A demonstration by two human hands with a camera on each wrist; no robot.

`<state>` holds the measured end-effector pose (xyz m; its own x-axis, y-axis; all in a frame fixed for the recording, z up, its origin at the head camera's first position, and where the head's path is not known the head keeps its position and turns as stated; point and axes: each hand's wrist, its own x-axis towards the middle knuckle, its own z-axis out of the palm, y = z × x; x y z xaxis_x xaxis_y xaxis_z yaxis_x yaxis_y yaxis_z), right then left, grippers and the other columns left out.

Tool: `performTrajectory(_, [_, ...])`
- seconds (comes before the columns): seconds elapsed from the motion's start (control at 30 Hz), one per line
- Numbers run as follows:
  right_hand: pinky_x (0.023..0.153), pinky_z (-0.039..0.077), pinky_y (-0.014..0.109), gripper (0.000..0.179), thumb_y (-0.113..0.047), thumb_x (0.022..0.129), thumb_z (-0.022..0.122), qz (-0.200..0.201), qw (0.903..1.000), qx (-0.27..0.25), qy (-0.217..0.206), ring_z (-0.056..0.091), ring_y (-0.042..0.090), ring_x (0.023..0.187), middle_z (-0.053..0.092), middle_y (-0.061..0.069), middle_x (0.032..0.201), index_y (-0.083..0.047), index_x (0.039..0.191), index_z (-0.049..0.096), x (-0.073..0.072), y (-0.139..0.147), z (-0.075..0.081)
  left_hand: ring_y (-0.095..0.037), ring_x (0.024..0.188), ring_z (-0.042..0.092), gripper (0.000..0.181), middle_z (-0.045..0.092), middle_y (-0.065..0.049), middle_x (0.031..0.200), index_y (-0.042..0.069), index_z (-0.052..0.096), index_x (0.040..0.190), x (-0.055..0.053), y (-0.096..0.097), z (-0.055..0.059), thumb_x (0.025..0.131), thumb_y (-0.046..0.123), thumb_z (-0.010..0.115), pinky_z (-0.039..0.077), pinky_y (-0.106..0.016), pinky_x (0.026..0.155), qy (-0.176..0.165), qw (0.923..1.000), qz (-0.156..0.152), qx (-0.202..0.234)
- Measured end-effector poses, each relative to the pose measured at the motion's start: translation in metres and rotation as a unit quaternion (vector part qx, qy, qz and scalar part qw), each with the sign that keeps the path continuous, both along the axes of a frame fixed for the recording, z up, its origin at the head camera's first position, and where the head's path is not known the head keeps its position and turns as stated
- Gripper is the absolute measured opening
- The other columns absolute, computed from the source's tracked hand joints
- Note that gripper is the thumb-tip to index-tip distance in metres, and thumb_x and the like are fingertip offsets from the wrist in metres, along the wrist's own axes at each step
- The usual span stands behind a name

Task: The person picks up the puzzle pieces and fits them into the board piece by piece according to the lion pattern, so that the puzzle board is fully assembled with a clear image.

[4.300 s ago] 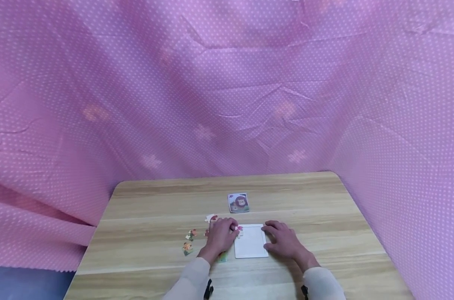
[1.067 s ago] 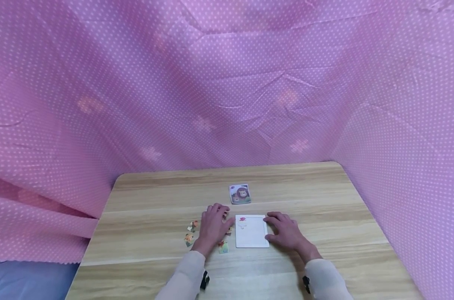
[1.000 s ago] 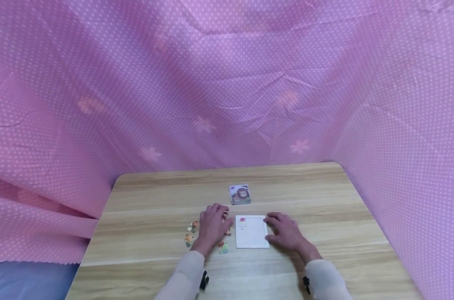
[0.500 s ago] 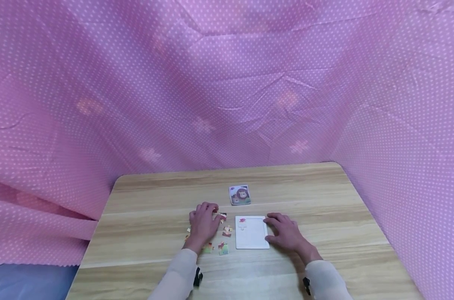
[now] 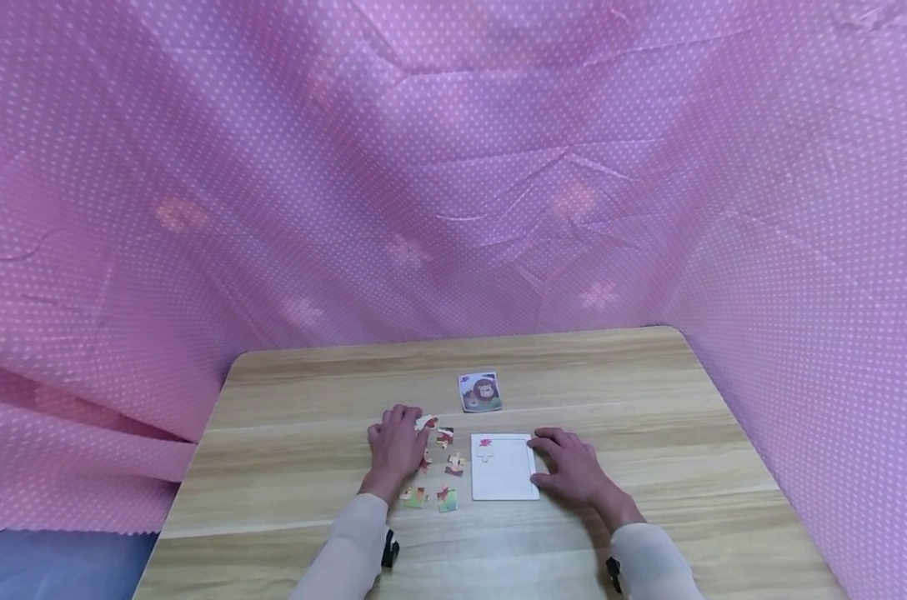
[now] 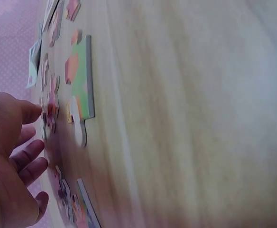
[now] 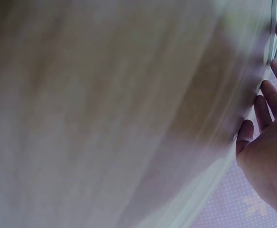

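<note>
My left hand is over the left part of the loose jigsaw pieces, hiding some of them. In the left wrist view its fingers are loosely bent, and the thumb reaches near a piece. A green-edged jigsaw piece lies flat in front of it. My right hand rests at the right edge of a white puzzle tray, finger and thumb tips touching the rim. One jigsaw piece with a pink flower sits in the tray's upper left corner. Between tray and left hand lie several pieces, one brown and cream.
A picture card with a lion lies behind the tray. Two green pieces, one left of the tray, lie nearer the front. The wooden table is surrounded by a pink dotted curtain.
My left hand has drawn away from the tray to the left, uncovering several jigsaw pieces. The flower piece it held now lies in the tray. My right hand stays at the tray's edge.
</note>
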<state>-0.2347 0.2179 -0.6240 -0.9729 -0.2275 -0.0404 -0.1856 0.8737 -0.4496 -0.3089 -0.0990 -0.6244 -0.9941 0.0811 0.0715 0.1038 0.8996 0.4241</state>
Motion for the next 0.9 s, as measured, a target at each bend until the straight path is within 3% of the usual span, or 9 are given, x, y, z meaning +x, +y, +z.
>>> performTrajectory(0.37, [0.098, 0.035, 0.052, 0.058, -0.044, 0.079, 0.075, -0.002, 1.0000, 0.005, 0.004, 0.041, 0.027, 0.132, 0.045, 0.001, 0.146, -0.028, 0.132, 0.057, 0.005, 0.000, -0.003, -0.028, 0.118, 0.045, 0.033, 0.053, -0.005, 0.125, 0.016, 0.064, 0.118, 0.001, -0.006, -0.003, 0.091, 0.035, 0.063, 0.030, -0.054, 0.096, -0.012, 0.9999, 0.002, -0.009])
performTrajectory(0.9, [0.098, 0.035, 0.054, 0.058, -0.043, 0.080, 0.075, 0.000, 1.0000, -0.001, 0.000, 0.041, 0.029, 0.132, 0.045, 0.002, 0.146, -0.026, 0.132, 0.057, 0.013, -0.001, 0.001, -0.021, 0.109, 0.051, 0.026, 0.064, 0.002, 0.112, 0.023, 0.060, 0.116, 0.007, -0.013, -0.008, 0.090, 0.025, 0.065, 0.027, -0.052, 0.097, 0.002, 0.9995, -0.010, 0.031])
